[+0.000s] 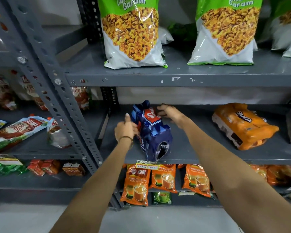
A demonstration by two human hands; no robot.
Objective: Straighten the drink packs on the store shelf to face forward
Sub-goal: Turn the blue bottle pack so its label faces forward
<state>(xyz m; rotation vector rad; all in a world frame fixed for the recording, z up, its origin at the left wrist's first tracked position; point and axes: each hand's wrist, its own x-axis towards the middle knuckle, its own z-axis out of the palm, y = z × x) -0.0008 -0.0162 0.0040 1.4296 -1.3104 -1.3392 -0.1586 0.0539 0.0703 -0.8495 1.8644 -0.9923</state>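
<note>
A dark blue drink pack [154, 132] with a red and white logo lies skewed on the middle grey shelf [200, 155], one end at the shelf's front edge. My left hand [125, 127] grips its left side, thumb up. My right hand [170, 113] rests on its far top right corner, fingers spread over the wrap. An orange Fanta drink pack [242, 125] lies tilted on the same shelf to the right, untouched.
Green and white snack bags [133, 36] stand on the shelf above. Orange tea packets [136, 184] fill the shelf below, under a price tag [147, 164]. A slotted grey upright [57, 91] and ketchup pouches [18, 130] are at left.
</note>
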